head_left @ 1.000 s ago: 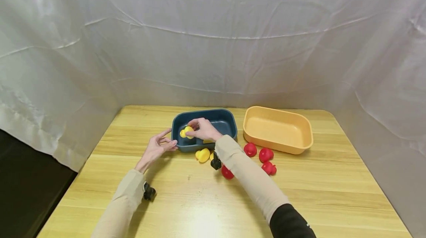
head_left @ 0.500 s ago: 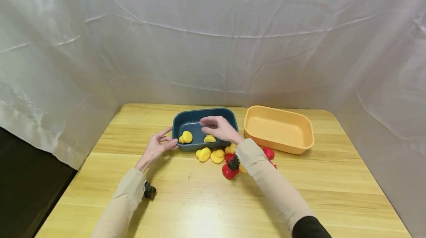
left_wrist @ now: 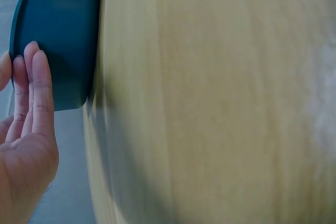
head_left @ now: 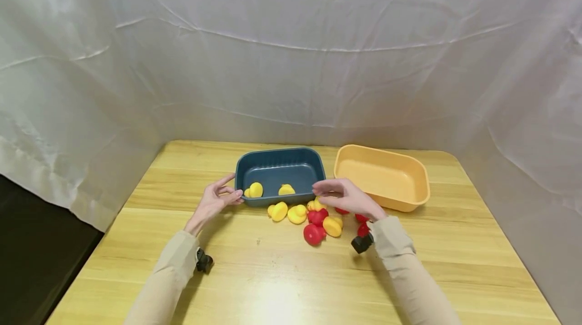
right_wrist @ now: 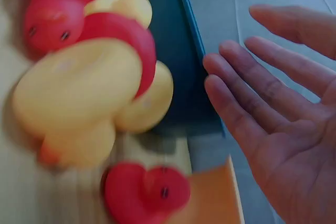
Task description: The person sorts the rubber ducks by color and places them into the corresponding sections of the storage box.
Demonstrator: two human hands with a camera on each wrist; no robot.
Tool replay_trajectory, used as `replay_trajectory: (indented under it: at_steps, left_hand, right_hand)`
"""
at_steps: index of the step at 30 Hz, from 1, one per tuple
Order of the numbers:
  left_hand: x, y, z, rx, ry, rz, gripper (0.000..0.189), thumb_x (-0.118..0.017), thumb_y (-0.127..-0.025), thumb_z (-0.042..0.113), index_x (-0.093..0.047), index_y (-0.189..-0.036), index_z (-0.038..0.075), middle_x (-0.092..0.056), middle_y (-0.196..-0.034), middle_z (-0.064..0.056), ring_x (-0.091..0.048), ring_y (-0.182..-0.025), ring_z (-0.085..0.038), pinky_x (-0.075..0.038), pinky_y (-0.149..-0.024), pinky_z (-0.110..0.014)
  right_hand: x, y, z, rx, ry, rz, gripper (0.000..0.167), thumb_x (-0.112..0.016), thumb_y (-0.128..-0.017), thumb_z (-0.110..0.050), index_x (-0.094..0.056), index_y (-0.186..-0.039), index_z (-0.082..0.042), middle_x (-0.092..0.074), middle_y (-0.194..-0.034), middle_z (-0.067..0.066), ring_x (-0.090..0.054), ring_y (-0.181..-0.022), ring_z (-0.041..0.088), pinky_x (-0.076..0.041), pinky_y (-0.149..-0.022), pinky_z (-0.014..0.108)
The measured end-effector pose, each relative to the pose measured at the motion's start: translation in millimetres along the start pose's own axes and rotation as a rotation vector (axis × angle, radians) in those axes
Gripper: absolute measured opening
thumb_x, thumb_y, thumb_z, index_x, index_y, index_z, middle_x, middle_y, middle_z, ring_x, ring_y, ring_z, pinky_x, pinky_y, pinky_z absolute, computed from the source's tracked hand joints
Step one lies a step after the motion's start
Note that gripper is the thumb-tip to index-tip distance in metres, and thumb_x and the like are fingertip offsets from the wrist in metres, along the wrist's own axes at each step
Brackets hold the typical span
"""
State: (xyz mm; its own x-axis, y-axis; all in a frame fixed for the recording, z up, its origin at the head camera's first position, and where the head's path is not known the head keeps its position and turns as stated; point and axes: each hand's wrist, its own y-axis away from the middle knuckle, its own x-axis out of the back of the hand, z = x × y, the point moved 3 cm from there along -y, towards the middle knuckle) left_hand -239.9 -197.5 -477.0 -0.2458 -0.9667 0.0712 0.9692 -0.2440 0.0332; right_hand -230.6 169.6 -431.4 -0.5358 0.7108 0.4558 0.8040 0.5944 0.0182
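Note:
My left hand (head_left: pixel 214 202) rests its straight fingers against the left end of a dark blue bin (head_left: pixel 277 171). Inside the bin, along its front wall, sit two yellow rubber ducks, one at the left (head_left: pixel 255 190) and one nearer the middle (head_left: pixel 286 190). My right hand (head_left: pixel 347 197) is above the ducks at the bin's front right corner, fingers extended and holding nothing. Below it, a mixed cluster lies on the table, including a yellow duck (right_wrist: pixel 79 95) and a red duck (right_wrist: pixel 147 190). Part of the cluster is hidden under the right hand and wrist.
A light orange bin (head_left: pixel 377 173) with nothing in it stands right of the blue one. Two yellow ducks, one at the left (head_left: pixel 278 211) and one beside it (head_left: pixel 297 214), lie in front of the blue bin. A grey curtain (head_left: pixel 291 82) hangs behind the wooden table (head_left: pixel 254 274).
My right hand has let go of a yellow duck in the blue bin's left part, then moved right, out over the ducks on the table. The left hand has stayed at the bin's end.

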Motion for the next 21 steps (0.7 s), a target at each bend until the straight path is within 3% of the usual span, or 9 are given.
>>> replay_trajectory:
  at_steps: [7,21]
  left_hand:
    - [-0.6,0.6,-0.2,0.011,0.004,0.004,0.074,-0.067,-0.095,0.003,-0.027,-0.156,-0.005,-0.070,-0.083,0.005,-0.077,-0.081,-0.019,-0.063,-0.087,-0.047]
    - [-0.4,0.1,-1.1,0.006,-0.005,0.012,0.073,-0.067,-0.095,0.004,-0.027,-0.156,-0.006,-0.070,-0.082,0.004,-0.077,-0.080,-0.019,-0.063,-0.087,-0.046]
  right_hand:
    - [10,28.8,16,-0.026,-0.002,-0.035,0.048,-0.071,-0.094,-0.012,-0.057,-0.136,0.006,-0.064,-0.134,0.025,-0.064,-0.121,0.040,-0.051,-0.109,0.049]
    - [11,50.1,33,-0.034,0.025,-0.154,0.049,-0.074,-0.091,-0.013,-0.058,-0.132,0.010,-0.064,-0.132,0.028,-0.062,-0.123,0.044,-0.050,-0.106,0.056]
